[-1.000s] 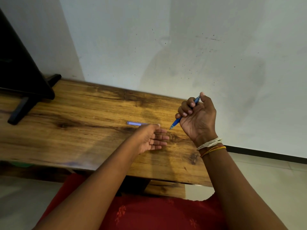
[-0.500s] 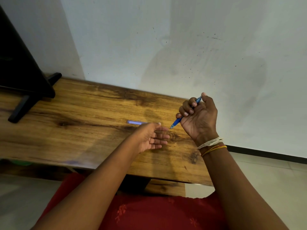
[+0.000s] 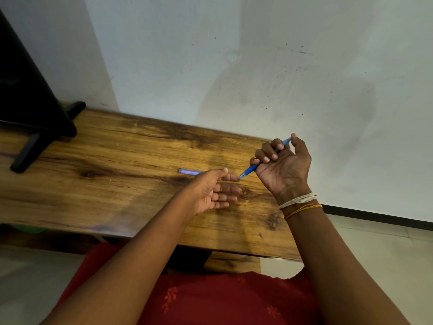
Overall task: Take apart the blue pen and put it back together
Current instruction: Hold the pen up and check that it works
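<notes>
nearest the camera is a red cloth [image 3: 225,301] with small flower shapes on it, over the person's lap, and two bare arms reach out from there over a brown wooden table [image 3: 117,184]. the left hand [image 3: 212,192] is above the table with its palm turned up and its fingers spread loose, holding nothing. the tip of its first finger is right beside the point of the blue pen [image 3: 251,170], and it is too close to tell if they touch. the right hand [image 3: 284,171] is lifted a bit to the right, with white, orange and yellow threads [image 3: 300,204] tied round its wrist. its fingers are curled tight around the blue pen, and the thumb sits by the top end. the pen slants, with its point down toward the left hand and its other end up by the thumb. just past the left hand, a small pale purple pen piece [image 3: 187,171] lies flat on the table, partly hidden by the thumb. farther off on the left, a black stand [image 3: 35,127] with a flat foot sits on the table. behind it all is a white wall [image 3: 257,66] with little dark specks. no words or labels can be read on anything.
</notes>
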